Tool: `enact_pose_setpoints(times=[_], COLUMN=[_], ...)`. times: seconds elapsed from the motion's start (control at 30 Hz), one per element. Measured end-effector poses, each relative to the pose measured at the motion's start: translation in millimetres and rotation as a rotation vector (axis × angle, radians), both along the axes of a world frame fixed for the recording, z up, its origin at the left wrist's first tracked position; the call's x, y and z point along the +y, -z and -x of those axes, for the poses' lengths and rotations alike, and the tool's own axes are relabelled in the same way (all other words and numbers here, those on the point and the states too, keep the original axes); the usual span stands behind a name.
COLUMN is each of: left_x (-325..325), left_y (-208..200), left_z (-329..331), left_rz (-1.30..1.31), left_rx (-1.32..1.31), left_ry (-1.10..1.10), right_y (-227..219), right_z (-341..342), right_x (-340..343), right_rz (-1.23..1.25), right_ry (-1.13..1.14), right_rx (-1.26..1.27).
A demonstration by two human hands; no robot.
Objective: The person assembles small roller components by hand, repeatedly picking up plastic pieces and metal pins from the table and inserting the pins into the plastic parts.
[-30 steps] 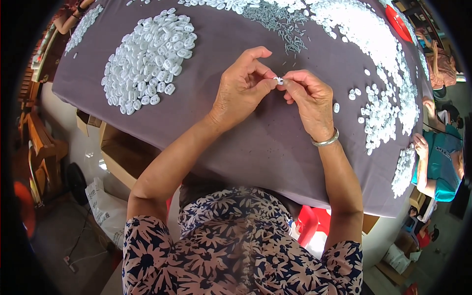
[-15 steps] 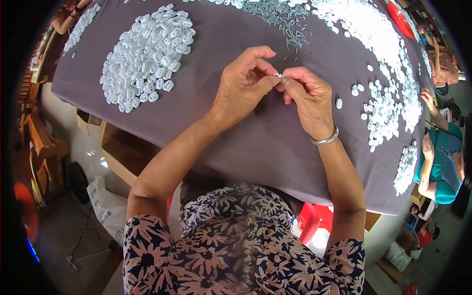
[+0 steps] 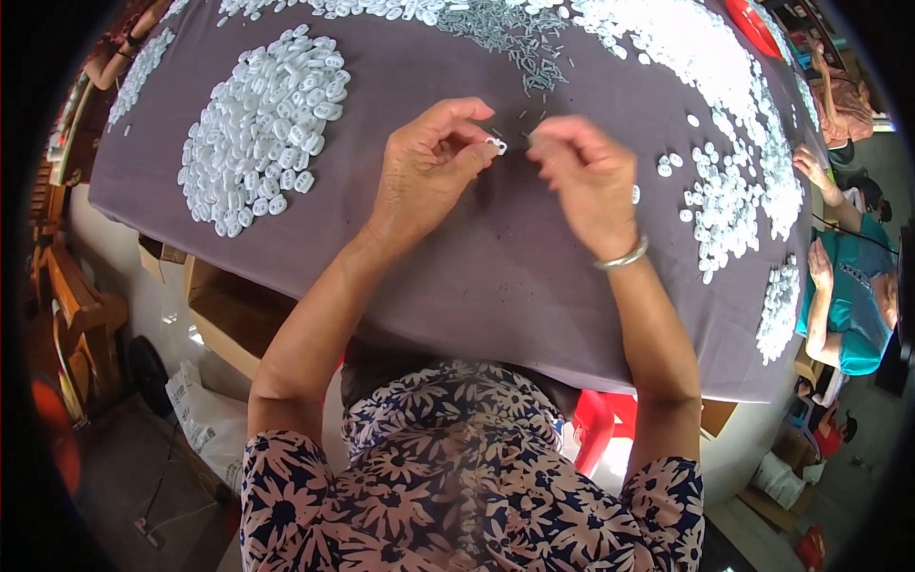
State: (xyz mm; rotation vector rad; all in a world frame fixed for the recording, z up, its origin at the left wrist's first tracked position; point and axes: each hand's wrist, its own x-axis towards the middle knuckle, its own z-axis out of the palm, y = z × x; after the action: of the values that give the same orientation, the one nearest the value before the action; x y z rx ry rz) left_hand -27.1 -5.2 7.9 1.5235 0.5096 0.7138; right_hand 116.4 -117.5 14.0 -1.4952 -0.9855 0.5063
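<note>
Between the thumb and fingers of my left hand (image 3: 429, 157) is a small white oval plastic piece (image 3: 497, 145) with two holes. To its right, apart from it, my right hand (image 3: 583, 176) is over the table. Motion smears its fingers, which look drawn together; whether they hold anything cannot be made out. A few loose thin grey rod-like pieces lie just beyond the two hands, below a scattered heap of the same grey pieces (image 3: 505, 43).
A big pile of white two-holed pieces (image 3: 262, 129) lies on the dark tablecloth (image 3: 438, 296) at left. More white pieces (image 3: 729, 214) spread along the right, near a red tray (image 3: 753, 29). Other people sit around the table; one in teal (image 3: 858, 296) is at right.
My hands were together on the white piece. Now my right hand has come away from it, and my left hand keeps hold. The whole view has shifted slightly.
</note>
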Motion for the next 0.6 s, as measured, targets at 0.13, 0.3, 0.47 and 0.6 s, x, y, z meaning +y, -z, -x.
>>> enact_pose_setpoints(times=[0.13, 0.3, 0.47, 0.6], left_x=[-1.8, -1.6, -0.1, -0.6], left_y=[-1.8, -0.3, 1.2, 3.7], left_z=[-2.0, -2.0, -0.6, -2.1], left_rz=[0.047, -0.014, -0.050, -0.022], left_rx=[-0.023, -0.016, 0.021, 0.023], left_ry=[-0.014, -0.045, -0.034, -0.030], right_y=[-18.2, -27.9, -25.4, -16.9], right_z=[-58.8, -71.5, -64.8, -48.7], right_x=[-10.6, -23.7, -22.2, -14.8], right_rz=[-0.007, 0.208, 0.310, 0.210], right_ry=[0.223, 0.044, -0.273, -0.332], right_rx=[-0.129, -0.161, -0.351, -0.483])
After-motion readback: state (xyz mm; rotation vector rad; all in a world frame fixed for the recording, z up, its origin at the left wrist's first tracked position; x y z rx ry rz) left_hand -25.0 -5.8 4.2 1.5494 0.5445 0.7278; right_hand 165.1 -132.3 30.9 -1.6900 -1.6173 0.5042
